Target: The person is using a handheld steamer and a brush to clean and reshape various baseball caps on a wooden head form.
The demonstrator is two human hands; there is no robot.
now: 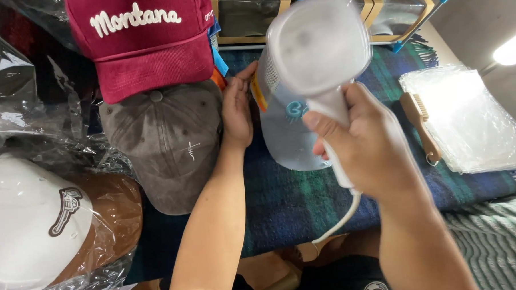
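1. The right hand point(364, 150) is nearest the camera, fist closed around the handle of a white handheld steamer point(317, 51). A white cord point(343, 219) trails from the handle down toward the viewer. The steamer looks like smooth, rigid plastic, probably top-heavy, so the handle is the sound place to hold it.
2. Under the steamer's head lies a pale blue cap point(289, 135) on a blue-green plaid blanket point(294, 201) covering the counter. The cap is soft cloth, light, likely to slide or crumple unless pinned.
3. The left hand point(237, 108) rests flat, fingers extended, against the blue cap's left edge, gripping nothing.
4. Left of the blue cap: a grey washed cap point(166, 142); beyond it, a maroon corduroy cap point(143, 43).
5. Right of the blue cap: a wooden brush point(420, 119) beside a stack of clear plastic bags point(468, 117).
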